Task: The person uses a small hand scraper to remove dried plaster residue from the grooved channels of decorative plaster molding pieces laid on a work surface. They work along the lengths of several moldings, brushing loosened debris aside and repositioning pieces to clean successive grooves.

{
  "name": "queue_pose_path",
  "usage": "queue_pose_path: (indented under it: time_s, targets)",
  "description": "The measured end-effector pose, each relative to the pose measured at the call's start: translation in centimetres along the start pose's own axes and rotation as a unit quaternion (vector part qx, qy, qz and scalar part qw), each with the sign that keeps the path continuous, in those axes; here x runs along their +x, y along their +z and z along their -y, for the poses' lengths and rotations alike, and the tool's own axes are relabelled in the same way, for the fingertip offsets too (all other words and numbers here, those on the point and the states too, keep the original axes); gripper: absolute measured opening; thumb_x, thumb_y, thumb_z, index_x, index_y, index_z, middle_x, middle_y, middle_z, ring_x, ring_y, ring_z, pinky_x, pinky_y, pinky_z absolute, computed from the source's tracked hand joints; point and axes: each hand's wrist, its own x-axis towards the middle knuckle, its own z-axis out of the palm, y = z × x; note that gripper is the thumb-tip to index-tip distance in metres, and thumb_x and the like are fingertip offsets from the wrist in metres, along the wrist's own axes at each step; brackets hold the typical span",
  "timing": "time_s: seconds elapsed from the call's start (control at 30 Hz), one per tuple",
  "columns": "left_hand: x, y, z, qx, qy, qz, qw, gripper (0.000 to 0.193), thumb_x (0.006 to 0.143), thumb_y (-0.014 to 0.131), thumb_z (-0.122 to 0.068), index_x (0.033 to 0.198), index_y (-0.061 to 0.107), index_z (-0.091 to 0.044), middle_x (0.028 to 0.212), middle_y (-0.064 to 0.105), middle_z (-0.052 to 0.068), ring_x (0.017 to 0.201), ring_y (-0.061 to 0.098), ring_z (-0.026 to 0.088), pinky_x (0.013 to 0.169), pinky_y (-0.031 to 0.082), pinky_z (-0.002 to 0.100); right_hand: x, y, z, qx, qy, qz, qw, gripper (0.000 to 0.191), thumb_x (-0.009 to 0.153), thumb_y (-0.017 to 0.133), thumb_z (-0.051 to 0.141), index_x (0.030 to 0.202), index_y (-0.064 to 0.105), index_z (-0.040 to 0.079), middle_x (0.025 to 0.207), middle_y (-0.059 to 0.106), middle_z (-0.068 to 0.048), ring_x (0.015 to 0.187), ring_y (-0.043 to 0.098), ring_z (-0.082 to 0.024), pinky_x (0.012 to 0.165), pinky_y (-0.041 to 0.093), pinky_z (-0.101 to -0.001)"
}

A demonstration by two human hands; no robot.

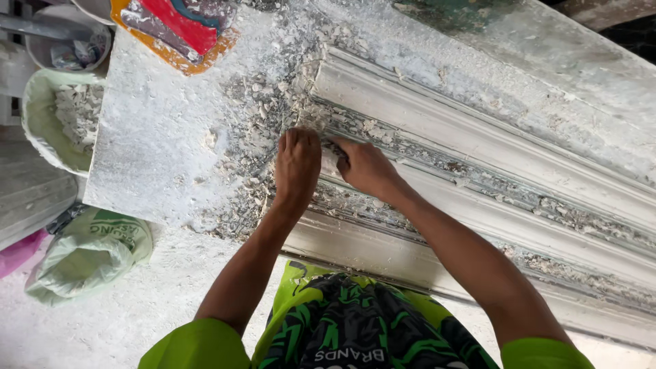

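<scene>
Both forearms are stretched forward from short green sleeves, converging ahead of the chest. The left hand (297,162) is seen knuckles up, fingers curled into a loose fist, wrist straight. The right hand (364,167) is angled inward, fingers bent and tucked, just beside the left.
</scene>
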Motion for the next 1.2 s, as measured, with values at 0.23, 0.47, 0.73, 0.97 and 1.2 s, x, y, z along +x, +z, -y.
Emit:
queue_pose_path:
  time_s: [0.23, 0.47, 0.73, 0.97, 1.2]
  targets:
    - [0.0, 1.1, -3.3, 0.078, 0.076, 0.06, 0.992, 0.024, 0.078, 0.073, 0.003, 0.102, 0.073, 0.002, 0.104, 0.073, 0.017, 0.093, 0.062, 0.024, 0.086, 0.057, 0.038, -4.1, -3.0, -3.2, -0.047, 0.019, 0.008, 0.999, 0.052, 0.095, 0.057, 0.016, 0.146, 0.053, 0.021, 0.08, 0.074, -0.012, 0.055, 0.066, -0.017, 0.054, 0.057, -0.0344]
    - [0.6, -0.1, -0.5, 0.097, -0.016, 0.032, 0.995, 0.021, 0.079, 0.079, 0.0, 0.099, 0.073, -0.001, 0.109, 0.074, 0.014, 0.098, 0.061, 0.023, 0.092, 0.055, 0.038, 1.2, 0.2, -0.1, -0.037, -0.011, 0.01, 0.999, 0.055, 0.094, 0.057, 0.015, 0.148, 0.049, 0.022, 0.082, 0.074, -0.013, 0.06, 0.068, -0.022, 0.055, 0.058, -0.0393]
    - [1.0, -1.0, -0.5, 0.013, -0.062, 0.041, 0.997, 0.026, 0.085, 0.08, 0.002, 0.11, 0.073, 0.0, 0.109, 0.072, 0.015, 0.095, 0.059, 0.022, 0.083, 0.055, 0.032, -0.2, -1.2, 1.0, -0.039, -0.036, -0.009, 0.999, 0.047, 0.094, 0.058, 0.011, 0.141, 0.057, 0.015, 0.086, 0.073, -0.017, 0.062, 0.066, -0.022, 0.057, 0.055, -0.0367]
    - [1.1, 0.0, 0.7, 0.037, -0.06, 0.072, 0.995, 0.022, 0.09, 0.075, 0.008, 0.111, 0.072, 0.002, 0.111, 0.072, 0.015, 0.094, 0.061, 0.023, 0.087, 0.056, 0.034, 0.4, -1.4, -0.1, -0.055, 0.005, 0.026, 0.998, 0.048, 0.099, 0.056, 0.016, 0.146, 0.053, 0.02, 0.083, 0.072, -0.01, 0.059, 0.062, -0.016, 0.054, 0.053, -0.0322]
    - [-1.0, 1.7, -0.1, -0.005, -0.035, 0.001, 0.999, 0.052, 0.099, 0.058, -0.016, 0.147, 0.05, 0.003, 0.154, 0.048, 0.023, 0.145, 0.041, 0.037, 0.12, 0.031, 0.053, -0.4, -5.3, -8.3, 0.245, 0.109, 0.126, 0.955, 0.045, 0.096, 0.064, 0.026, 0.138, 0.061, 0.014, 0.078, 0.063, -0.002, 0.055, 0.045, -0.008, 0.045, 0.04, -0.0237]
